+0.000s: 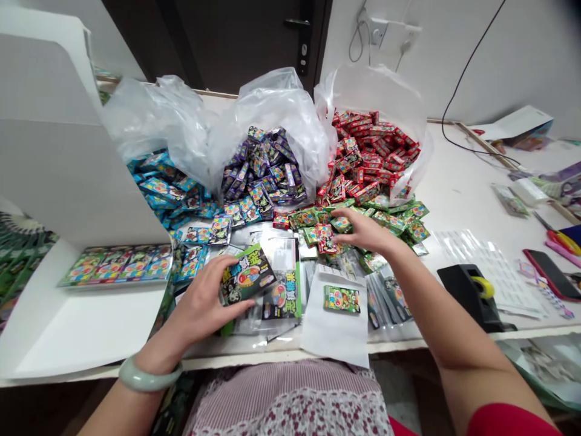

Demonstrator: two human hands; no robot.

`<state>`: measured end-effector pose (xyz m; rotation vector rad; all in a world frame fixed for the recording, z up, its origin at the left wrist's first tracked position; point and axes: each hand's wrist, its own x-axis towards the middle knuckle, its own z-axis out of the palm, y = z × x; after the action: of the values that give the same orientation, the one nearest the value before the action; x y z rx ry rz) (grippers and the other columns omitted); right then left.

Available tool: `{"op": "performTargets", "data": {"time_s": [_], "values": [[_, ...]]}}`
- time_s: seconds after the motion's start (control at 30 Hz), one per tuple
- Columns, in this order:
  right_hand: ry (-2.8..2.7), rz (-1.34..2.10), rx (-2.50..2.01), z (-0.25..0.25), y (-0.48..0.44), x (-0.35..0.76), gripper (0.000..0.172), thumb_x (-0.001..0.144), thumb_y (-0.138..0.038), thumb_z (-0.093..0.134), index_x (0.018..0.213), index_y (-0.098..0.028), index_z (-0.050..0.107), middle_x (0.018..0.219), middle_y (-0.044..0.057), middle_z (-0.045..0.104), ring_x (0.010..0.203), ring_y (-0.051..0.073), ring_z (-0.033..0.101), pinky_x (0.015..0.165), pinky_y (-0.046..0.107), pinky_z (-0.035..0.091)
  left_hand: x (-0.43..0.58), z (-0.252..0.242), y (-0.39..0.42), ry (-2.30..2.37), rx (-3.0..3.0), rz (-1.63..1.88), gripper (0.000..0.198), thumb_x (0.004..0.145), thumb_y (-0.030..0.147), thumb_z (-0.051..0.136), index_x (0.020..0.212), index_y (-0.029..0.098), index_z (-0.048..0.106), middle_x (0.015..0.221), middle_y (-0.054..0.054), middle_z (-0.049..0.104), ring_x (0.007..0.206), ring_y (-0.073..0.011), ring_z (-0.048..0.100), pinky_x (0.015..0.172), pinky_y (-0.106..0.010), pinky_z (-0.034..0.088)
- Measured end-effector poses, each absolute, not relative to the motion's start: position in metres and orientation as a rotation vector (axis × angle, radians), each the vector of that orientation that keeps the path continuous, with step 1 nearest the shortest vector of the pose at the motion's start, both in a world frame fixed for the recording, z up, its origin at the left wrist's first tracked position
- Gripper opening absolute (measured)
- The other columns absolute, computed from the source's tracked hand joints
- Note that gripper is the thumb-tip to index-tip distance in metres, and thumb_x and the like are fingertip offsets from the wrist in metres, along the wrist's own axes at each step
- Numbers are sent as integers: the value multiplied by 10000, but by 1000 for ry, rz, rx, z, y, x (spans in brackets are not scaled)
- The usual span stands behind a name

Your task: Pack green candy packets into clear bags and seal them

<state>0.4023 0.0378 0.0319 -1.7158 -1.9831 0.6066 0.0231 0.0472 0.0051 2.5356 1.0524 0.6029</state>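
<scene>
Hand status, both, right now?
Left hand: closed, holding a green printed box.
Right hand: open, fingers spread over small green boxes, nothing clearly held.

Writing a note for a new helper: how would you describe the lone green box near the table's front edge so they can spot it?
From the heap of red boxes at the back of the table, look toward the front edge, past the right hand. On a white sheet there lies a small green box, flat and alone, while its neighbours are heaped or held.
</scene>
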Motion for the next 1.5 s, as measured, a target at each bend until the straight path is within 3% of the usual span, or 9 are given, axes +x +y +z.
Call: {"op": "performTargets", "data": {"time_s": [0.07,0.13,0.3,0.43,0.67,0.93,1.13,1.3,1.5], "values": [[-2213,573,-1686,25,32,406,811,651,-358,820,1352,-157,464,1415,184,486,1307,306,443,1069,473,342,26,4,49,1014,2543,594,655,763,511,689,1274,199,423,1295,-140,526,1221,-336,519,1042,-520,431],[-2333,511,-1731,17,30,402,874,624,-331,833,1383,-146,442,1427,202,460,1331,342,402,1091,523,287,31,4,50,960,2558,576,646,767,500,692,1269,199,420,1309,-142,515,1233,-334,507,1048,-519,424],[-2190,411,-1694,20,23,381,743,666,-309,778,1332,-194,469,1264,142,541,1193,312,499,1002,507,399,37,8,47,922,2565,601,660,775,476,700,1297,221,385,1332,-134,488,1263,-326,474,1067,-519,401],[-2164,429,-1430,52,5,354,806,679,-419,787,1369,-259,402,1287,124,439,1228,301,450,1027,496,411,35,13,44,973,2567,640,712,742,460,737,1308,230,373,1323,-137,490,1257,-331,469,1062,-530,391],[-2464,426,-1221,78,-1,320,787,763,-355,728,1447,-319,340,1362,120,439,1246,311,435,1028,515,410,34,24,45,836,2565,696,759,700,458,776,1303,205,391,1318,-150,493,1248,-318,471,1055,-497,400],[-2606,408,-1187,76,6,317,712,742,-418,747,1383,-287,465,1331,137,493,1187,334,479,972,543,433,32,22,41,802,2497,608,786,680,520,762,1310,185,432,1331,-163,496,1253,-336,470,1057,-524,392],[-2612,381,-1225,81,-1,315,687,727,-385,747,1338,-215,483,1287,157,484,1173,318,474,980,497,449,34,18,37,774,2471,648,802,679,528,758,1324,185,428,1311,-156,504,1240,-328,479,1051,-515,409],[-2654,411,-1171,84,-3,316,659,713,-361,756,1304,-232,496,1252,136,512,1148,309,485,972,499,451,34,19,35,755,2483,641,798,680,540,752,1327,201,431,1316,-154,504,1247,-335,473,1057,-532,403],[-2580,482,-1188,77,5,313,679,715,-499,755,1261,-194,490,1279,162,501,1199,316,477,1006,498,434,42,18,32,755,2406,667,781,672,497,776,1304,188,436,1274,-147,522,1220,-321,493,1033,-510,431]]}}
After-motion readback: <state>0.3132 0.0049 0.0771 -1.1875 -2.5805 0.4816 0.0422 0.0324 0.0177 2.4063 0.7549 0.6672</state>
